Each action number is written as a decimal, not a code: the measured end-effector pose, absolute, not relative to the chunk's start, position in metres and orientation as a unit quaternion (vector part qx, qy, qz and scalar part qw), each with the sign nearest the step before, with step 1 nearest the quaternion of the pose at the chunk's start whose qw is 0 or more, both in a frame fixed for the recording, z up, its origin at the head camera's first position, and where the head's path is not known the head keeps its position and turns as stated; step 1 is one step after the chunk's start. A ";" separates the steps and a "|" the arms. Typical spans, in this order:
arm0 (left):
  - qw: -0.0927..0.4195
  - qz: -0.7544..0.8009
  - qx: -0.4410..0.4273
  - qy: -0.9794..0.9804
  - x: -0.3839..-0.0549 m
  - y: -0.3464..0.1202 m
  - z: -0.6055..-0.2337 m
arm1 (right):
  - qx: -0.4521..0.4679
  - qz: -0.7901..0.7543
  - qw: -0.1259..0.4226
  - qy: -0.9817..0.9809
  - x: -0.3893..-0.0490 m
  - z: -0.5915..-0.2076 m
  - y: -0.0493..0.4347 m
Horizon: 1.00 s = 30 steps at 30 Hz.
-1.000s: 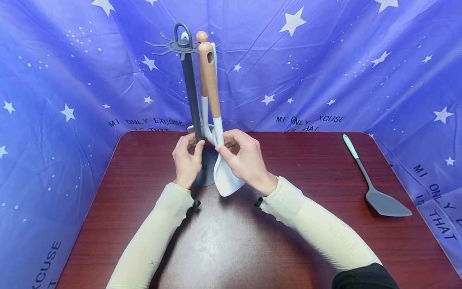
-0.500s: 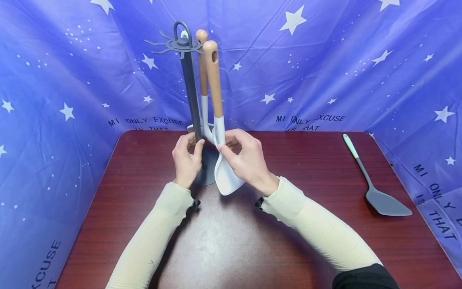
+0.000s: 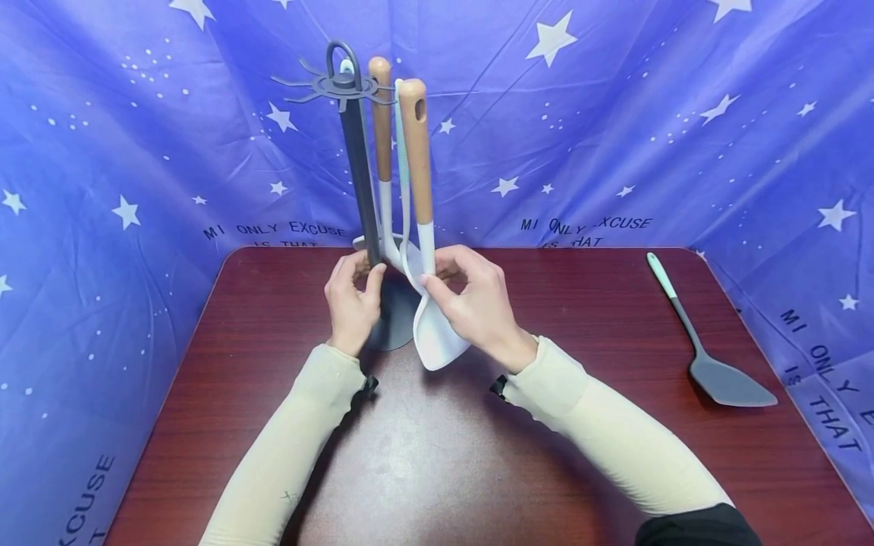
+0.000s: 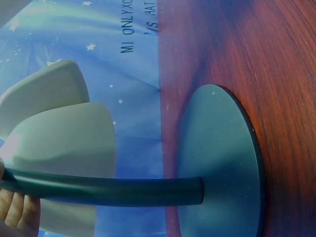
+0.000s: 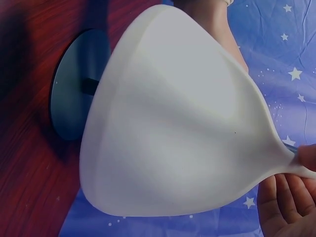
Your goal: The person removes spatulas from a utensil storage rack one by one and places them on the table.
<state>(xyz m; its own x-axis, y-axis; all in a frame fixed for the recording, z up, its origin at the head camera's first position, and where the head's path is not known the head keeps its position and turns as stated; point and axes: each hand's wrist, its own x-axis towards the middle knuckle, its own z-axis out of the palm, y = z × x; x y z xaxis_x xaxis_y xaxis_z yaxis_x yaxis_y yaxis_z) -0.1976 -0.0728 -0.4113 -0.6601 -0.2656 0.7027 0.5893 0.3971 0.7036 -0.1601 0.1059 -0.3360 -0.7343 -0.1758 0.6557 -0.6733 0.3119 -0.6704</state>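
1. Gripping the dark stand (image 3: 356,174) with the left hand (image 3: 351,307), fingers round the lower part of its upright pole, just above the round base (image 3: 393,322)
2. Pinching the white turner (image 3: 440,340) at its neck with the right hand (image 3: 481,307), thumb on the near side, fingers curled behind
3. Spreading, down from that pinch, into a broad white blade; rising, up from it, to a wooden handle (image 3: 418,159) with a slot near the top
4. High above the left-hand grip, flaring into a ring of dark hooks (image 3: 341,87); hard to tell whether touching the wooden handle
5. Counting two more between the grips and behind: a second wooden-handled utensil (image 3: 382,136) close to the pole, a mint-handled utensil (image 3: 402,144) nearer the right-hand pinch
6. Catching pale utensil heads (image 4: 64,143) beyond the left-hand grip, from the left wrist
7. Resting flat on the reddish-brown table (image 3: 410,485), base below the left-hand grip
8. Well to the right of the right-hand pinch, spotting a grey turner (image 3: 730,381) lying on the table
9. Past both grips, taking in blue cloth (image 3: 614,114) with white stars
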 end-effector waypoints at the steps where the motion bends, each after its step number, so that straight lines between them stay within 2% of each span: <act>1: 0.398 -0.539 -0.111 -0.734 -0.195 -0.071 -0.407 | 0.275 0.518 0.240 -0.774 -0.160 -0.336 0.107; 5: 0.397 -0.540 -0.111 -0.734 -0.184 -0.067 -0.391 | 0.274 0.515 0.238 -0.777 -0.160 -0.334 0.113; 30: 0.410 -0.527 -0.112 -0.736 -0.183 -0.066 -0.390 | 0.152 0.501 0.121 -0.843 -0.163 -0.332 0.147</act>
<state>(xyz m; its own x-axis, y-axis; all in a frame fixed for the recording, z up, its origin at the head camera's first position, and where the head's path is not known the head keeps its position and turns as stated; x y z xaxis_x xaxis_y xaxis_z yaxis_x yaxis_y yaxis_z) -0.1831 -0.0662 -0.3900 -0.6387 -0.2665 0.7218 0.5972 0.4199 0.6834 -0.1628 0.1473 -0.3321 -0.9245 -0.1343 0.3567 -0.3775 0.4520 -0.8082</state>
